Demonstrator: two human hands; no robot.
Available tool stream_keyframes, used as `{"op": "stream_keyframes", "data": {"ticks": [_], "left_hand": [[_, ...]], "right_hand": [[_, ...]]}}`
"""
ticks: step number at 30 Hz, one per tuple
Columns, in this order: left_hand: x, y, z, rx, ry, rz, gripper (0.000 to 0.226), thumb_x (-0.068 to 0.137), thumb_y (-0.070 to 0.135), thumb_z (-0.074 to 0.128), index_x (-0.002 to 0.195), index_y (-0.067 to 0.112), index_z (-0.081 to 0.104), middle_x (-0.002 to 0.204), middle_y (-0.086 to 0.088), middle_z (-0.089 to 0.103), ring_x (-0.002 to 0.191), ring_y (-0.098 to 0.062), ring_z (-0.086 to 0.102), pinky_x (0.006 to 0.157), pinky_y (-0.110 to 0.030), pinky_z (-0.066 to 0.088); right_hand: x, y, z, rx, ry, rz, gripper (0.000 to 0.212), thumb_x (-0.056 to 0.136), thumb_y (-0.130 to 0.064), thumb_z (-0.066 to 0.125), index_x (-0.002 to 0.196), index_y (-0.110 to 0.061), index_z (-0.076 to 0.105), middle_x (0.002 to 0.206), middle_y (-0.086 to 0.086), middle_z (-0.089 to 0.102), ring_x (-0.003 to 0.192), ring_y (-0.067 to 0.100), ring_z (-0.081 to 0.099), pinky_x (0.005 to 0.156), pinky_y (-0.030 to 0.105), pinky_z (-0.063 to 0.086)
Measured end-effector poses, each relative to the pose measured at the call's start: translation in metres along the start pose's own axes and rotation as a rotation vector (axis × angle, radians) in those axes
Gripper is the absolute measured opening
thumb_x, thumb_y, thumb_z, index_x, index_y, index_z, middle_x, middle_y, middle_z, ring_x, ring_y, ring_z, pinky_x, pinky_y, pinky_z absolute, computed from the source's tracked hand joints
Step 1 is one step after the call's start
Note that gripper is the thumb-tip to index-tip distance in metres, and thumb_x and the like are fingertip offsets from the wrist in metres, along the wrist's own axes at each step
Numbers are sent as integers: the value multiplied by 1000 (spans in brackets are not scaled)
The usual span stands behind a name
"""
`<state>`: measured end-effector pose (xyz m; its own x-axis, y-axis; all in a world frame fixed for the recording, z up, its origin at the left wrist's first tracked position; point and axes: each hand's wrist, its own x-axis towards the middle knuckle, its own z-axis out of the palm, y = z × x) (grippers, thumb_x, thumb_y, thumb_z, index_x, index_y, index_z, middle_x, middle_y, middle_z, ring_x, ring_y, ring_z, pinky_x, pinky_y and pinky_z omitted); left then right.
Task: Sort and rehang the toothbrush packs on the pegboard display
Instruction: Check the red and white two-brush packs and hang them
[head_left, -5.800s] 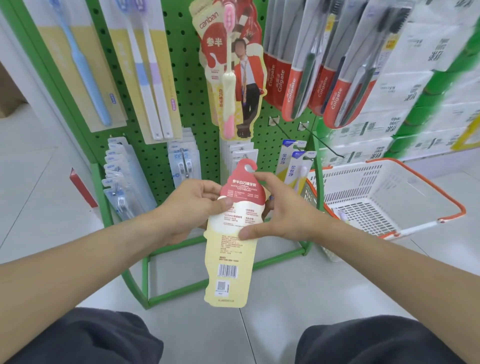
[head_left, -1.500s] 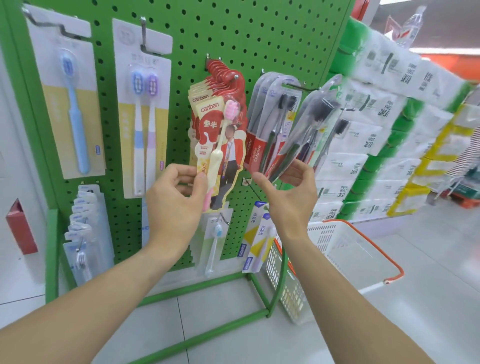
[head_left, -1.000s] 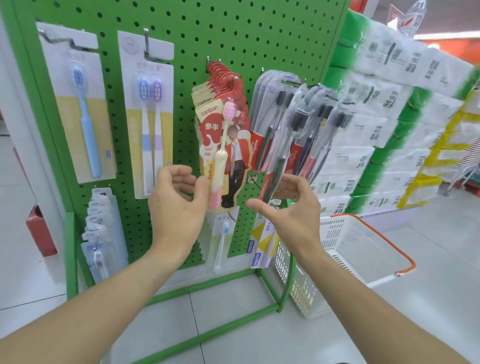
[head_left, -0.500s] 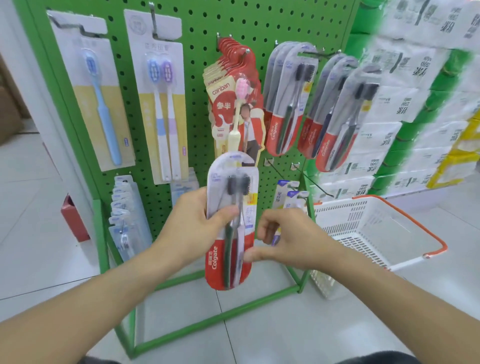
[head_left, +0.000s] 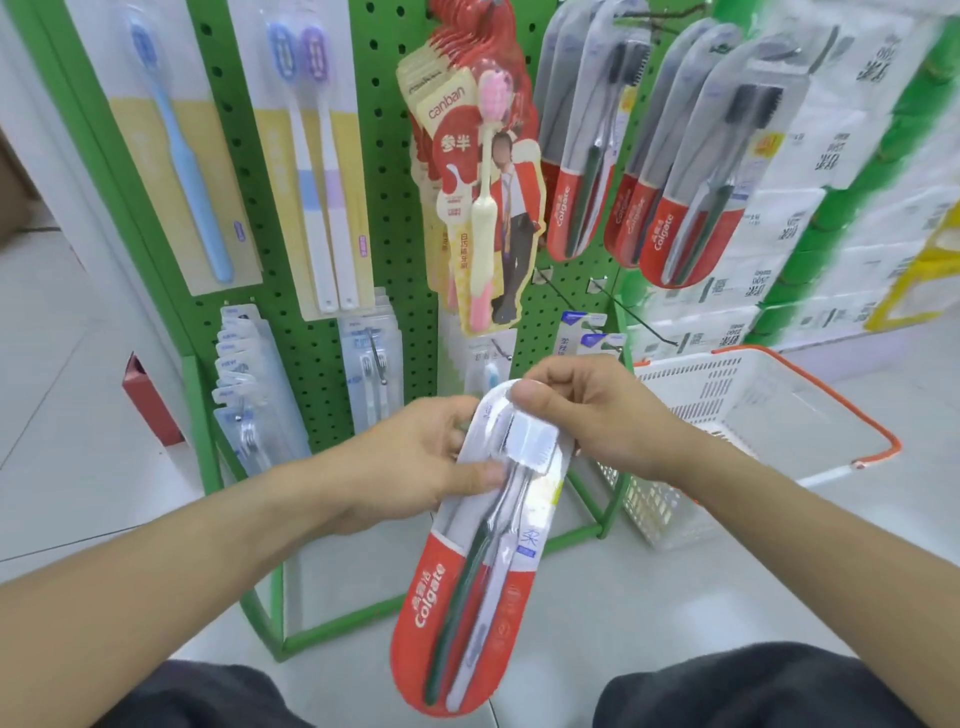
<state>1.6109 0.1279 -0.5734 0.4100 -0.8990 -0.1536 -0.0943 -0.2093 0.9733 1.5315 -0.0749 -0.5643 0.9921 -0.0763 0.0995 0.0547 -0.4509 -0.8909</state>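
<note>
I hold a red-and-clear Colgate twin toothbrush pack (head_left: 467, 587) low in front of the green pegboard (head_left: 384, 171). My left hand (head_left: 410, 462) grips its left edge near the top, thumb across the blister. My right hand (head_left: 587, 410) pinches the pack's rounded top end. The pack tilts, its red base pointing down toward me. More Colgate packs (head_left: 691, 176) hang on hooks at the upper right. A bunch of red canban packs (head_left: 478, 197) hangs at the centre.
A blue single-brush card (head_left: 176, 150) and a twin-brush card (head_left: 317, 166) hang at the left. Small clear packs (head_left: 244, 395) fill the lower row. A white basket with an orange rim (head_left: 769, 415) stands on the floor at the right. Tissue bundles (head_left: 852, 171) are stacked behind it.
The Colgate pack has come lower and tilted, its base swinging toward me. My right hand moved from the pack's side up to its top end. The view dropped closer to the display.
</note>
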Motion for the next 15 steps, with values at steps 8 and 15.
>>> {"op": "stream_keyframes", "data": {"ticks": [8,15], "left_hand": [[0,6,-3,-61,24,-141,33,106,26,47,118,-2,60,110,-17,75,98,-30,75,79,-37,63],[4,1,-6,275,325,-105,21,102,24,57,90,9,67,75,-13,74,65,-17,63,69,-37,52]], "right_hand": [[3,6,0,-147,-57,-34,16,96,-28,70,89,-13,75,66,5,63,59,10,45,54,27,34],[1,2,2,2,-198,73,11,100,-17,62,103,-7,67,79,3,74,64,14,68,54,32,60]]}}
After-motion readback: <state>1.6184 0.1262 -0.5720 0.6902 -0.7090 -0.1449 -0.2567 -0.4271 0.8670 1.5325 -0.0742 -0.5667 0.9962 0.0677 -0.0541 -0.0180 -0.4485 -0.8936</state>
